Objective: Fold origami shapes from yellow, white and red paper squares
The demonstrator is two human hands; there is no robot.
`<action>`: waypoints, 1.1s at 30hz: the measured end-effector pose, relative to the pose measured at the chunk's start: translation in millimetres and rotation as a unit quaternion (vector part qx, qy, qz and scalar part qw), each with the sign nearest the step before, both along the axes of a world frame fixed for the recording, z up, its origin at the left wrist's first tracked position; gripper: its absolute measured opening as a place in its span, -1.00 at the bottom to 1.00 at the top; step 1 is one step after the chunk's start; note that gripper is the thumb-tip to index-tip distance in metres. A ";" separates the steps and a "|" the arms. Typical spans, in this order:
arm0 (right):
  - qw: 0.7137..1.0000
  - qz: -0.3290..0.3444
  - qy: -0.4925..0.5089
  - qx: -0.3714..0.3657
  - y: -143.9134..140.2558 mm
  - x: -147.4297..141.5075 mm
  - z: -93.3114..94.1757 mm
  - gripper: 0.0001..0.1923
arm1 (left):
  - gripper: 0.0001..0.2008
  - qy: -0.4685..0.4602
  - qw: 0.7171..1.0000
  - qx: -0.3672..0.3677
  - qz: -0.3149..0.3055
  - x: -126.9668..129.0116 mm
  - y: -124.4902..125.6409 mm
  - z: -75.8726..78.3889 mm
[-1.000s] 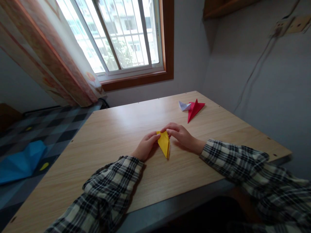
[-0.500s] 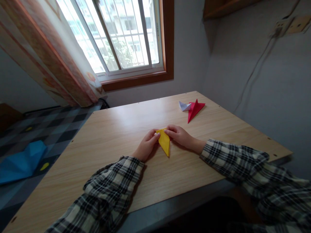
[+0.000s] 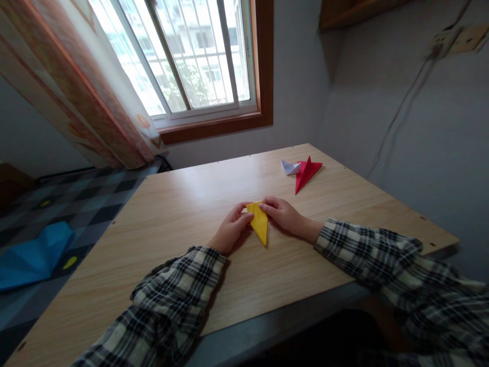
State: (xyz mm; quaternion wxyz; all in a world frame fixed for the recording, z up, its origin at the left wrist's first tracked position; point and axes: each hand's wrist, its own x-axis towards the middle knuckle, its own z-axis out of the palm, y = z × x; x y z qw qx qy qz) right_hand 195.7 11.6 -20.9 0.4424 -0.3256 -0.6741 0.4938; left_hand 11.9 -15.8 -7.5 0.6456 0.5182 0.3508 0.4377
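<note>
A folded yellow paper [image 3: 259, 223], a long triangle pointing toward me, lies on the wooden table [image 3: 183, 204]. My left hand [image 3: 231, 229] presses its left upper edge with the fingertips. From the other side, my right hand [image 3: 284, 215] pinches the top right corner. Both sleeves are black-and-white plaid.
A folded red paper [image 3: 306, 172] and a small folded white paper [image 3: 289, 167] lie at the far right of the table, near the wall. A window and curtain are behind the table. Left of the table, a blue sheet [image 3: 32, 255] lies on the checkered floor.
The yellow paper has been pressed flatter onto the table. My fingers shifted slightly along its top edge; the hands otherwise stay in place.
</note>
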 end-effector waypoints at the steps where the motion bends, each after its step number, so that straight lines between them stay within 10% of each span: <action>1: 1.000 -0.001 0.004 -0.004 0.3 -0.2 -0.4 -0.66 | -0.62 0.002 1.000 -0.005 -0.002 0.0 -0.7 0.4; 33: 0.990 0.045 0.084 -0.103 5.2 -1.6 -2.6 -0.60 | -0.43 0.025 0.998 0.027 0.043 -4.4 0.8 -5.7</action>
